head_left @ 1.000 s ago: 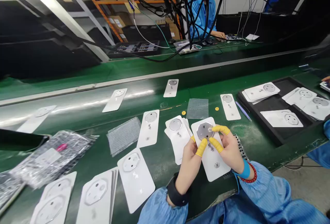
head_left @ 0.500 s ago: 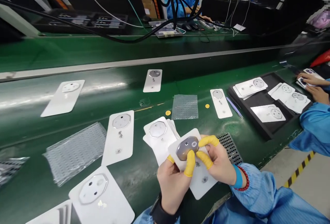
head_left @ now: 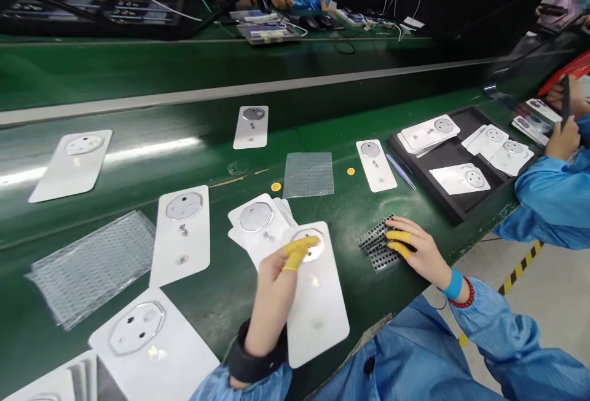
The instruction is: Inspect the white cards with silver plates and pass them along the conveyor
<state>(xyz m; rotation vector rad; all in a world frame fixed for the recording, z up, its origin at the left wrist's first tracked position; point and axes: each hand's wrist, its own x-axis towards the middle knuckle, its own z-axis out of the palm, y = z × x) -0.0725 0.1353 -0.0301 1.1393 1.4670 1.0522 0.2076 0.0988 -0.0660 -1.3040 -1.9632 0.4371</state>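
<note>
left hand: the left hand (head_left: 274, 287) is lying over the upper left of a white panel (head_left: 320, 305), its yellow-tipped thumb and finger meeting on the octagon (head_left: 316, 253); whether they are gripping or only pressing, i cannot tell.
right hand: the right hand (head_left: 417, 250) is resting loosely bent fingers on a dotted sheet (head_left: 378, 250), not clenched; whether the tips are pinching a piece, i cannot tell.
panel: it is lying at the near edge of the counter (head_left: 225, 302), probably for easy reach; the left hand is likely steadying it.
sheet: it is sitting to the right of the panel, well apart, seemingly so that the right hand is reaching it without crossing the left.
stack: the stack (head_left: 258, 219) is fanning out unevenly beyond the panel, which is partly covering it.
tray: the tray (head_left: 424, 176) is holding more panels, its rim probably keeping them from sliding; tweezers (head_left: 401, 171) are lying just beside it.
hidden: the left fingers are covering part of the octagon, the right fingers some dots.
cut off: a pile (head_left: 69, 382) is running out of view at lower left.
hard to make out: a co-worker's hand (head_left: 566, 139) is holding a dark thing (head_left: 566, 99) too unclear to name.
</note>
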